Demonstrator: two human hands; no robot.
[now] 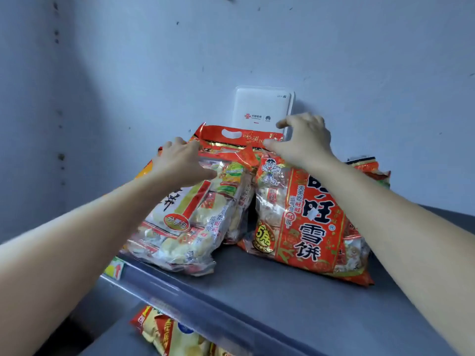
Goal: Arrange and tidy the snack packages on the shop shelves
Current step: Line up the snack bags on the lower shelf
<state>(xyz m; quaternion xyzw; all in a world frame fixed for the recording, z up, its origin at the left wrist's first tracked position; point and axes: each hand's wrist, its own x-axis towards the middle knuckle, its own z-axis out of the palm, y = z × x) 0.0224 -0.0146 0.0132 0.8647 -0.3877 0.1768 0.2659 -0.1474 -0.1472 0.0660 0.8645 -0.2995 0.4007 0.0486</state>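
A white router (pixel 259 109) sits against the speckled blue-grey wall (pixel 359 60).

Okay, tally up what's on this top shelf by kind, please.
Snack bags: 4 in view, left, middle, right, far right
White box behind them: 1
Total: 5

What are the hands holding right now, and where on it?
The red handled bag: left hand grips its top strip's left end, right hand pinches the right end.
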